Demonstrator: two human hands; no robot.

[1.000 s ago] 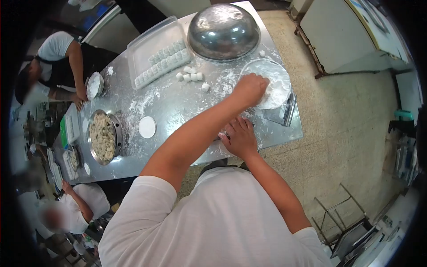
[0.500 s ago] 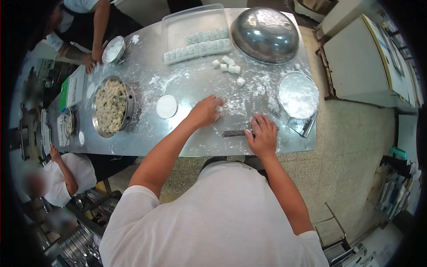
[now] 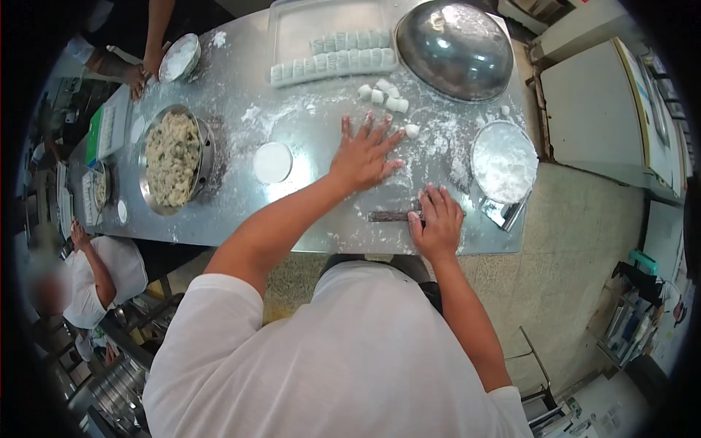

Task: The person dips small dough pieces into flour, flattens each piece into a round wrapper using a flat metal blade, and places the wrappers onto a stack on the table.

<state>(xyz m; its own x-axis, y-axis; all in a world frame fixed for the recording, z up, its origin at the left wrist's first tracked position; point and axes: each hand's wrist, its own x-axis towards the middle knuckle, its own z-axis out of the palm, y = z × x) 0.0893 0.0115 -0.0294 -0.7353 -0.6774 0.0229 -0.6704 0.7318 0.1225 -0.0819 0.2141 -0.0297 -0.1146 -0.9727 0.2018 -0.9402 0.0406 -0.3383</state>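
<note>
My left hand [image 3: 367, 155] lies palm down on the floured steel table [image 3: 321, 233], its fingers spread wide. Whatever is under that palm is hidden. A small white dough piece [image 3: 412, 131] sits by its fingertips. Several more dough pieces [image 3: 385, 95] are grouped a little farther back. My right hand [image 3: 439, 221] rests over a dark rolling pin [image 3: 387, 217], fingers stretched forward rather than wrapped around it. Left of my left hand, a flat round dough wrapper [image 3: 273, 162] lies on the steel.
A bowl of filling [image 3: 172, 160] stands to the left, a bowl of flour [image 3: 504, 162] to the right with a metal scraper [image 3: 505, 215] beside it. At the back are a tray of pleated dumplings [image 3: 332, 67] and an upturned metal bowl [image 3: 456, 51]. Co-workers stand at the left.
My left hand has gone from curled fingers around a small white piece to flat and spread, a little farther forward. My right hand stays on the rolling pin. The view has shifted slightly.
</note>
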